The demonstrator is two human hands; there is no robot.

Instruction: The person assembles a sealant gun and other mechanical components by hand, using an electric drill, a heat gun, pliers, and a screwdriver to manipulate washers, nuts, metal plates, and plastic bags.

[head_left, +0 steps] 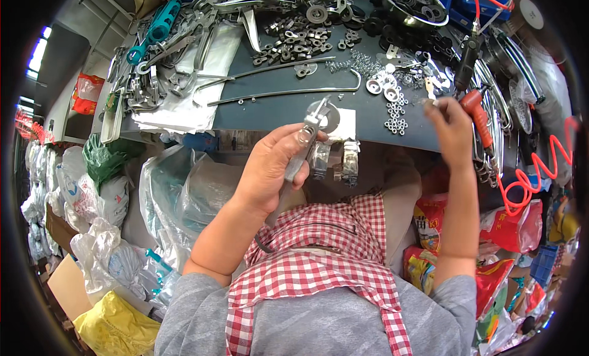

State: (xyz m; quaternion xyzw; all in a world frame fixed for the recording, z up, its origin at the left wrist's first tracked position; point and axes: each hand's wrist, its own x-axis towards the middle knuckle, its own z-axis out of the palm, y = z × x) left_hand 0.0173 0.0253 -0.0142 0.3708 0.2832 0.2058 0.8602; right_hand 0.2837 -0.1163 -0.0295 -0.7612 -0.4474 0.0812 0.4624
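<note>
My left hand (264, 166) is closed around a metal hand tool (296, 164) with a grey handle and a rounded silver head. The tool is raised in front of the table's near edge, tilted, with its head up. My right hand (455, 132) hovers over the table's right side, its fingertips pinched together. Whatever they hold, if anything, is too small to make out. Close to those fingers lie small ring-shaped nuts (396, 118), white round washers (391, 94) and thin springs (362, 64). A vise-like metal fixture (350, 163) stands at the table edge beside my left hand.
Dark metal links (294, 37) are heaped at the table's back, near a steel bowl (417, 6) of round parts. Long bent rods (282, 97) cross the middle. An orange-handled air tool (477, 114) and a coiled red hose (527, 184) are at right. Metal arms (147, 80) pile up left.
</note>
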